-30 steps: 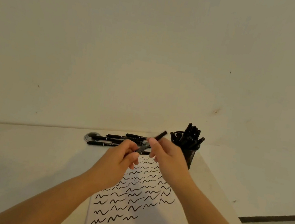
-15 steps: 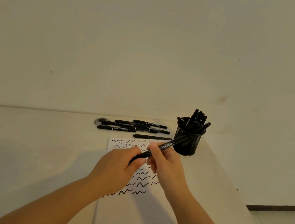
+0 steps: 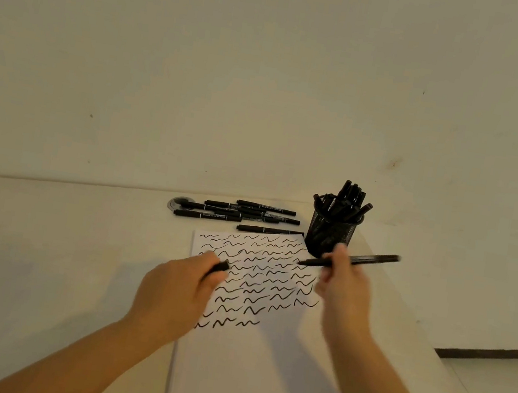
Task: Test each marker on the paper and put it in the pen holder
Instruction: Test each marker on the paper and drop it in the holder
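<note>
**Marker uncapped, tip poised over the sheet**

The right hand (image 3: 343, 285) pinches the open marker (image 3: 350, 261) near its writing end. The left hand (image 3: 183, 289) is curled round the cap (image 3: 219, 267), of which only the dark end shows past the fingers. The two hands are well apart, one on each side of the paper (image 3: 247, 361).

Position: the marker is held in the air above the right edge of the paper, just in front of the pen holder (image 3: 328, 236). We cannot tell whether the tip touches the sheet; the right hand is blurred.

Orientation: the long axis runs nearly level, slightly raised at the far end. The tip points left, toward the rows of squiggles; the tail points right, out past the counter (image 3: 44, 249) edge.

Risks, as we judge them:
- The shaft passes close to the holder, and a wide stroke could knock it and spill the markers standing in it.
- The sheet is not held down, so drag from the tip could shift it.
- The upper rows are full; a mark there would overlap old ones and tell us little.
- The cap is small and could slip from the left hand.

Untested markers (image 3: 235, 213) lie in a loose row behind the paper.
</note>
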The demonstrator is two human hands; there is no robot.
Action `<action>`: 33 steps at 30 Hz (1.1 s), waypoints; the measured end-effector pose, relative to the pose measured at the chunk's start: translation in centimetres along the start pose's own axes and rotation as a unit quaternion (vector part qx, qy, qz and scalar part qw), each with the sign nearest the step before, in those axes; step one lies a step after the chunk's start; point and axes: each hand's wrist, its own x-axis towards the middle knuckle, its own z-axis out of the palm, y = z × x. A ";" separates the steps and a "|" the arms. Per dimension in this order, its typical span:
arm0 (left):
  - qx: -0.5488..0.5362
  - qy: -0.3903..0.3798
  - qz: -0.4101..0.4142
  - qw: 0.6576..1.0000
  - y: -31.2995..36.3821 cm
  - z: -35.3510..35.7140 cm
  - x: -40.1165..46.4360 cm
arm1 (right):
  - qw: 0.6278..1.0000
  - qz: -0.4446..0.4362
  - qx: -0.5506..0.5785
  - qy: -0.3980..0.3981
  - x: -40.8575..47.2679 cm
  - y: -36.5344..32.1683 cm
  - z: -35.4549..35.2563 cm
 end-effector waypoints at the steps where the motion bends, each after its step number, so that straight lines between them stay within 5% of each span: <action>1: -0.027 0.006 -0.024 0.999 -1.0 -0.3 -0.1 | 0.999 -0.023 -0.025 0.001 0.5 -0.2 -1.2; 4: -0.152 0.007 -0.066 0.986 -2.6 -0.2 0.1 | 0.985 -0.069 -0.144 -0.062 0.3 0.5 -3.0; 9: -0.219 -0.088 -0.031 0.971 -0.6 2.2 1.4 | 0.963 -0.042 -0.179 -0.198 -0.7 2.2 -2.2; 16: -0.202 -0.112 -0.035 0.972 -1.2 4.8 1.2 | 0.964 -0.092 -0.223 -0.112 -0.4 4.4 -3.2; 23: -0.201 -0.104 -0.036 0.973 -1.0 4.6 0.9 | 0.938 -0.120 -0.251 -0.205 -1.0 4.5 -2.8; 33: -0.209 -0.107 -0.036 0.971 -0.8 4.2 0.7 | 0.936 -0.145 -0.297 -0.122 -0.7 4.7 -3.5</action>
